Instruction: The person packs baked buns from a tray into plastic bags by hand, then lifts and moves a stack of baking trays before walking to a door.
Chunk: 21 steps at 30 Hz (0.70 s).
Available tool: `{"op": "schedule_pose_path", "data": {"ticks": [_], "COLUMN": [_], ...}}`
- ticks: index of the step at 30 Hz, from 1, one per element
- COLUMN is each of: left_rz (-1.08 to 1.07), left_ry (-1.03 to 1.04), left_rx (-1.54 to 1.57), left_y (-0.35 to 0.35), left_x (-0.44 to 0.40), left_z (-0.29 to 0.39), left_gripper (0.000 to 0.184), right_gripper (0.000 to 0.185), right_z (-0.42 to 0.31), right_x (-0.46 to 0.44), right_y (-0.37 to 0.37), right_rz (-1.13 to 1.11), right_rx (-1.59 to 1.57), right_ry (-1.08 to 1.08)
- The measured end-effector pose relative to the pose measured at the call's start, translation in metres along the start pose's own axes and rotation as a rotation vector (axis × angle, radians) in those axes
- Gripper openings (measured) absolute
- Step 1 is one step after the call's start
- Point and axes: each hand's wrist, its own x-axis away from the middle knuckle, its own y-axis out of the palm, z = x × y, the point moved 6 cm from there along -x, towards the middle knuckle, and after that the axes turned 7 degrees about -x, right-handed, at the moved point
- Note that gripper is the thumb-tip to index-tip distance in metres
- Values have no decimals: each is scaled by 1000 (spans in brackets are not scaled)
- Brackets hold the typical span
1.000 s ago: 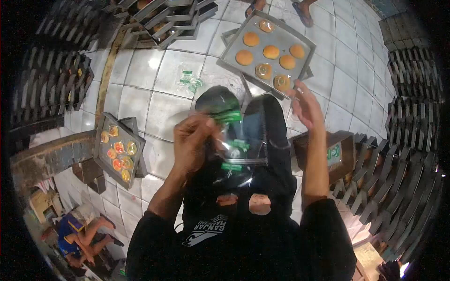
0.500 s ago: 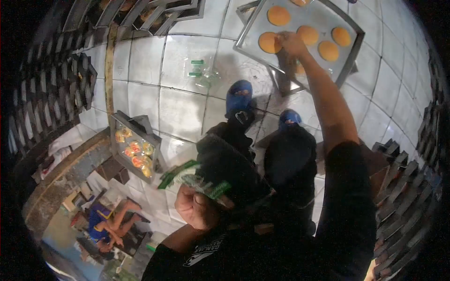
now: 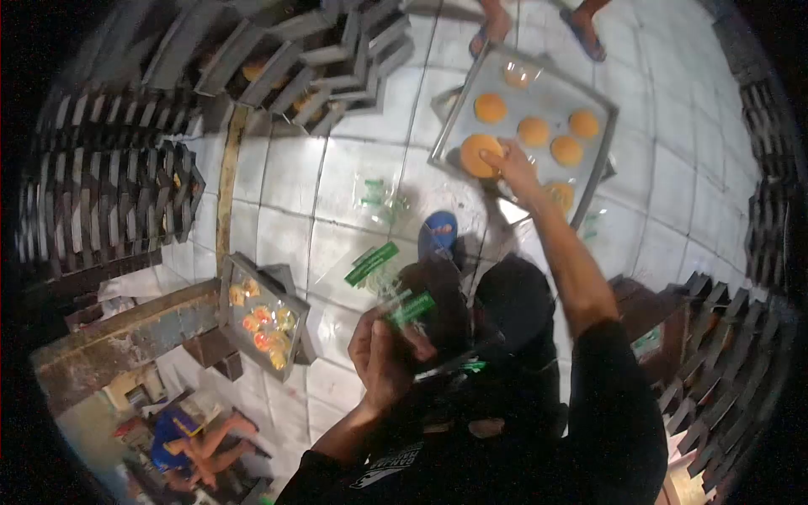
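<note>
My left hand is closed, pinching a clear plastic bag with green printed bands, in front of my dark clothes. My right hand reaches out over a metal baking tray. Its thumb and fingers grip the edge of a round golden bun, which is at the tray's near left corner. Several more buns lie spaced apart on the tray. One at the far side has a shiny look like plastic wrap.
More clear bags lie on the white tiled floor. A second tray at left carries wrapped buns. Stacked dark trays stand along the left and right. Another person's feet are beyond the tray; a seated person is lower left.
My right hand now has the bun's edge between thumb and fingers. The bag in my left hand has moved right and hangs more spread. The view has shifted, bringing another person's feet in.
</note>
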Motion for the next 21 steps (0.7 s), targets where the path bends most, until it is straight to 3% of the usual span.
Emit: {"op": "schedule_pose_path", "data": {"ticks": [1, 2, 3, 5, 7, 9, 11, 12, 15, 16, 19, 21], "left_rz": [5, 40, 21, -119, -199, -125, -165, -209, -358, -434, -526, -507], "left_ry": [-47, -26, -137, -138, -166, -347, -292, -259, -309, -396, -453, -357], "left_rx": [28, -93, -50, 75, 115, 429, 501, 541, 555, 543, 636, 598], "left_y": [3, -12, -10, -5, -9, -17, -13, -8, 20, 24, 26, 17], "left_x": [4, 3, 4, 7, 7, 3, -2, -3, 23, 40, 65, 84], "left_z": [3, -10, -10, 2, 16, 0, -5, -7, -3, 5, 0, 11], "left_gripper": [29, 30, 33, 27, 27, 25, 24, 23, 38, 42, 34, 39], "right_gripper": [60, 62, 65, 66, 65, 60, 54, 49, 51, 51, 49, 49], "right_z": [-41, -64, -85, -134, -157, -191, -184, -181, -157, -158, -168, -176], "right_x": [46, 76, 109, 192, 266, 358, 412, 433, 440, 441, 462, 476], "right_y": [11, 17, 23, 38, 50, 92, 123, 135, 130, 128, 139, 154], "right_rz": [16, -122, -269, -232, -216, -174, -198, -253, -165, -54, -80, -40], "right_rx": [-192, -399, -601, -519, -183, 120, 629, 607, 896, 859, 875, 965], "right_ry": [108, 46, -7, -130, -252, -344, -773, -996, -1271, -1224, -1313, -1280]}}
